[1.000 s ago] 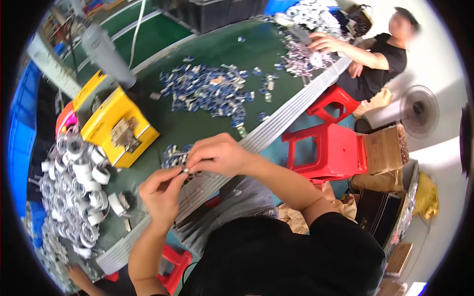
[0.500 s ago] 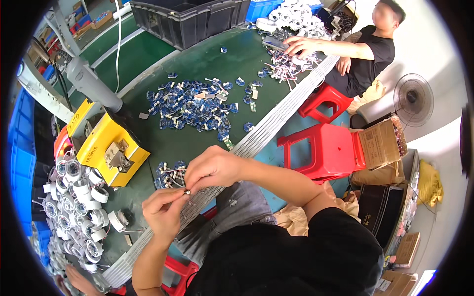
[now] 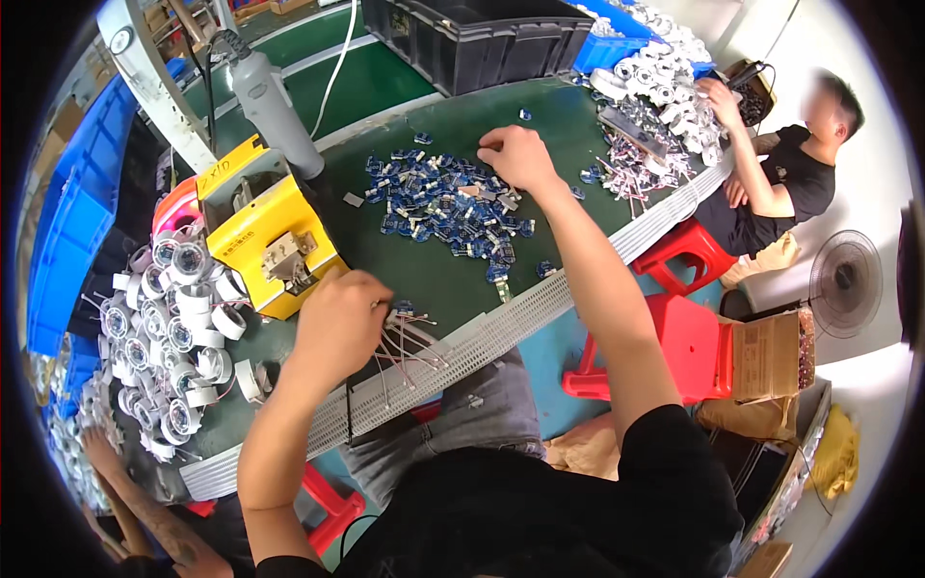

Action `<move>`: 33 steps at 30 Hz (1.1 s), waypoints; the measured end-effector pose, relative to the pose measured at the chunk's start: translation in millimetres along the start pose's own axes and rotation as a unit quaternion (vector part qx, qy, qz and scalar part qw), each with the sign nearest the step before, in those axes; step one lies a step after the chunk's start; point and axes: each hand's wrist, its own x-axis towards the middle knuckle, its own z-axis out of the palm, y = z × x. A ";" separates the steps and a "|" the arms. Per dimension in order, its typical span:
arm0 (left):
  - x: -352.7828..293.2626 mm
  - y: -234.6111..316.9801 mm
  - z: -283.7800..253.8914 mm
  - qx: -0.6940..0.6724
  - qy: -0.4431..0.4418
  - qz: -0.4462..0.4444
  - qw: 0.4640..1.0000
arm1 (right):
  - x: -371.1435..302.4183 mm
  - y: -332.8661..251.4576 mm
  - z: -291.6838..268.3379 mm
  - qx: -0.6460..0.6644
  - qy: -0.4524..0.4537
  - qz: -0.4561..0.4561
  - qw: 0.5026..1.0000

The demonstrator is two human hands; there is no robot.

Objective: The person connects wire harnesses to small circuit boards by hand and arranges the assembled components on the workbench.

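My right hand [image 3: 520, 159] is over the far right edge of a spread pile of small blue circuit boards [image 3: 434, 207], its fingers curled in; what they hold, if anything, is hidden. Close to the front corner of a yellow bench machine [image 3: 260, 231], my left hand [image 3: 339, 323] has thumb and fingers drawn together, slightly blurred. Anything between them is too small to name. Thin pale and reddish wires [image 3: 409, 352] trail from beside this hand over the table's perforated edge strip [image 3: 462, 342]. A few blue boards [image 3: 403, 306] show just beyond its fingertips.
White round camera-like housings [image 3: 169, 337] heap up at the left. A grey cylinder [image 3: 275, 111] stands behind the machine, and a black crate [image 3: 482, 48] at the back. To the right, a co-worker [image 3: 790, 183] sits by white parts and wires, near red stools [image 3: 665, 352].
My hands were together at a small part; now they are apart, the right out at the boards, the left by the wires. The view has shifted. The co-worker's hand has moved to the white parts.
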 end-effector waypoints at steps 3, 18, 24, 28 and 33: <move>41.1 8.5 21.6 -0.025 0.071 -0.026 0.997 | 9.8 7.4 2.7 -0.135 -0.089 0.088 0.983; 142.0 -19.2 89.3 0.051 0.146 -0.130 0.979 | -12.7 20.0 13.5 -0.174 -0.010 0.024 0.984; 137.4 -14.5 82.6 0.016 0.201 -0.088 0.976 | -22.6 14.3 -3.2 -0.128 0.063 0.015 0.990; 114.6 -8.8 66.4 -0.109 0.242 -0.029 0.964 | -47.5 -25.4 -27.6 0.221 0.198 -0.015 0.955; 22.4 0.5 27.8 -0.413 0.122 -0.118 0.895 | -136.3 -84.3 -42.0 0.533 -0.007 0.075 0.843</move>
